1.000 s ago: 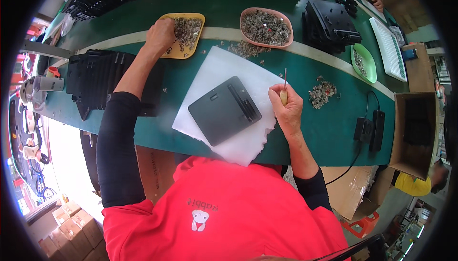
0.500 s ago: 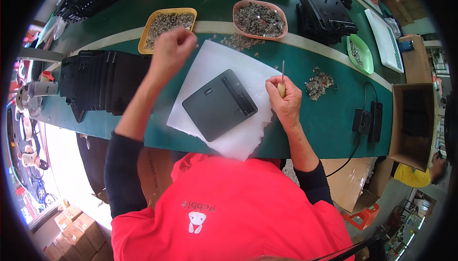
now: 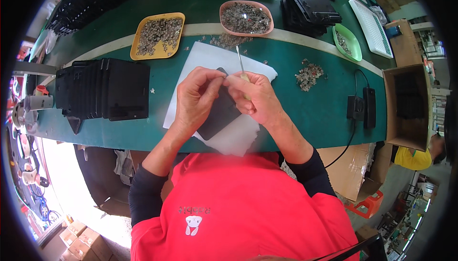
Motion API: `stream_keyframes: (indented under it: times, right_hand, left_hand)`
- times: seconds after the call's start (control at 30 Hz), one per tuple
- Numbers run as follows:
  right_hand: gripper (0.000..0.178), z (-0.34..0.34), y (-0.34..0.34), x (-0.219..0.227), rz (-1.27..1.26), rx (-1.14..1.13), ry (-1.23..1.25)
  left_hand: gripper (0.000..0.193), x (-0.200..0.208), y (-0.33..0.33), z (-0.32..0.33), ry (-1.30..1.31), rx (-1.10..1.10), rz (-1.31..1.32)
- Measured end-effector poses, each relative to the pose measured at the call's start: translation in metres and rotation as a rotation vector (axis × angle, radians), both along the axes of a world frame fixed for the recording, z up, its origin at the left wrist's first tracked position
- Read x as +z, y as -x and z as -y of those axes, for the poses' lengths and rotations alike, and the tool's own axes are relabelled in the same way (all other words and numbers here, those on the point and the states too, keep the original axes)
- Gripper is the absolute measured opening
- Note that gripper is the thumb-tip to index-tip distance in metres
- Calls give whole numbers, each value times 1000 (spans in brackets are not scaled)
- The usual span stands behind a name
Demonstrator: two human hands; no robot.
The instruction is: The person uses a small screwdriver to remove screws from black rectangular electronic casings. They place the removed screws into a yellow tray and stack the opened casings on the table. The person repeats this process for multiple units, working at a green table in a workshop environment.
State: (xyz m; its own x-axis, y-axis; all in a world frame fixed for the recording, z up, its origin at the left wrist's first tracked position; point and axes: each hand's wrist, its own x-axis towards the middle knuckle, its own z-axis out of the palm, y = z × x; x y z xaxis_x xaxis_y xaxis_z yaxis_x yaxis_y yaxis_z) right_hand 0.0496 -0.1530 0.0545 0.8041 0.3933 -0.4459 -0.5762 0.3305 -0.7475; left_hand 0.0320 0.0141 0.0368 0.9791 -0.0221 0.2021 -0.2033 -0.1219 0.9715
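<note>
My left hand [image 3: 196,98] is closed in a pinch, its fingertips meeting those of my right hand [image 3: 257,96] above a dark flat panel [image 3: 220,118]. Whatever small piece lies between the fingertips is too small to make out. A thin-shafted hand tool [image 3: 241,61] with a pale yellowish handle is tucked in my right hand, its metal shaft pointing away from me. Beneath both hands the dark panel rests on a white foam sheet [image 3: 193,58], and my hands cover much of it.
Small metal pieces fill a yellow tray [image 3: 133,46], a pink tray [image 3: 271,25] and a green dish [image 3: 355,53]. A loose pile [image 3: 309,75] lies right. Black panels [image 3: 126,89] stand stacked left; more black parts [image 3: 312,8] lie far right, near a keyboard [image 3: 372,27] and power adapters [image 3: 355,108].
My left hand has come back from the yellow tray to meet my right hand over the panel. The right hand has moved left with the tool still in it.
</note>
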Motion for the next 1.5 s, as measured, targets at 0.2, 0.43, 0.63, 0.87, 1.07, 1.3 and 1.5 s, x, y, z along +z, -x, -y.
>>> stream_keyframes:
  times: [0.2,0.43,0.63,0.87,1.07,1.3,1.5]
  right_hand:
    - [10,-3,5,0,-55,-13,-59]
    - [14,3,4,-7,-19,-2,-36]
    - [13,-2,8,-6,158,8,186]
    - [13,5,1,-17,570,36,547]
    - [16,18,-2,-40,982,37,983]
    - [17,17,0,-43,945,27,949]
    - [18,20,0,-46,927,28,928]
  left_hand:
    - [14,-1,5,1,-307,83,261]
    - [24,0,16,3,-452,99,378]
    - [13,-8,19,2,-225,91,134]
    - [5,-8,18,1,-186,119,-95]
    - [4,-9,-4,-3,-370,197,-44]
    - [7,-27,-9,-2,-564,239,145]
    - [5,-25,-8,2,-561,216,99]
